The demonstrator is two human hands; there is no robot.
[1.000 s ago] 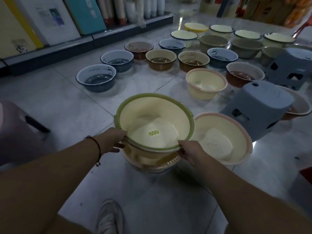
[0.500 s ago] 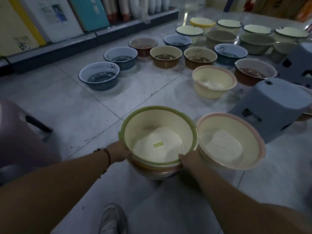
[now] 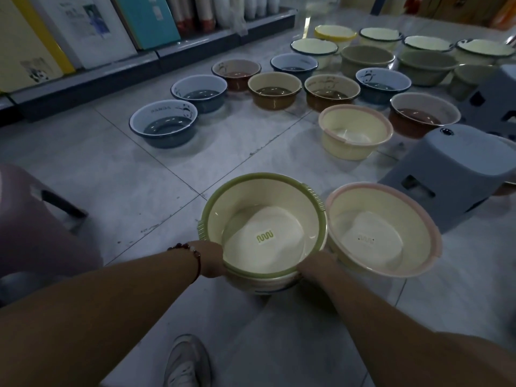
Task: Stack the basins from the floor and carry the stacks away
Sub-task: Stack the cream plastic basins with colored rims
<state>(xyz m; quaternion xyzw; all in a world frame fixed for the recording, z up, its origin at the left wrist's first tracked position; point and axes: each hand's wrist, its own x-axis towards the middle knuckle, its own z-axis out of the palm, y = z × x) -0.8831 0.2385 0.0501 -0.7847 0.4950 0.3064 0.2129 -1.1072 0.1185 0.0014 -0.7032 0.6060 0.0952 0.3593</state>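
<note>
Your glossy cream plastic basin with a green rim (image 3: 264, 216) gleams beside a matt grey plastic stool (image 3: 446, 166) on smooth, marbled floor tiles (image 3: 111, 177).

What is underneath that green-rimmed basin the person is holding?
Under the green-rimmed basin the rims of more nested basins peek out, forming a stack. How many, and their insides, is covered. The left hand and right hand hold its sides, their fingers hidden.

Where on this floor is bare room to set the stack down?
Bare tiles lie between the green-rimmed stack, the pink stool and the blue panda basin. Crowded: right, by the pink-rimmed basin and grey stool.
</note>
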